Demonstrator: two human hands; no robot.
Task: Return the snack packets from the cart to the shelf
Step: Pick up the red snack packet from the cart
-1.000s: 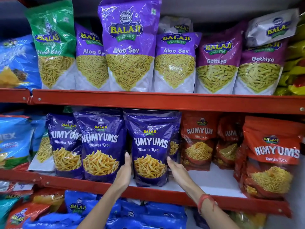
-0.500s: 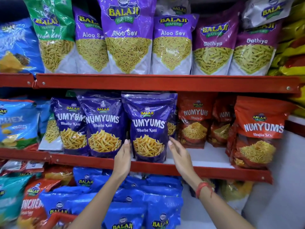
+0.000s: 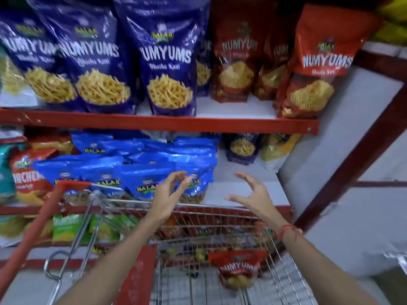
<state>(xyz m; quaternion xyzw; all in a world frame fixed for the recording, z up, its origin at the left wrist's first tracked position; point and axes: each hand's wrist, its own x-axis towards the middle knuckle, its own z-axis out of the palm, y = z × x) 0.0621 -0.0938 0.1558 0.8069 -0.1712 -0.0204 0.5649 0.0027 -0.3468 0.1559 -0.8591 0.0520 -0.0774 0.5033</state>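
A red Numyums packet lies in the wire cart below my hands. My left hand and my right hand hover above the cart's far rim, both empty with fingers spread. On the shelf above stand purple Numyums Bhatha Kani packets; the nearest purple packet is upright at the shelf's middle. Red Numyums packets stand to its right, with bare white shelf between them.
Blue Balaji packets crowd the lower shelf behind the cart. The cart's red handle runs diagonally at lower left. A slanted red shelf post and grey wall close off the right. Green and orange packets fill the lowest shelf at left.
Both hands let go of the purple packet on the shelf and dropped down over the cart. My view tilted downward, bringing the cart and its red packet into sight.
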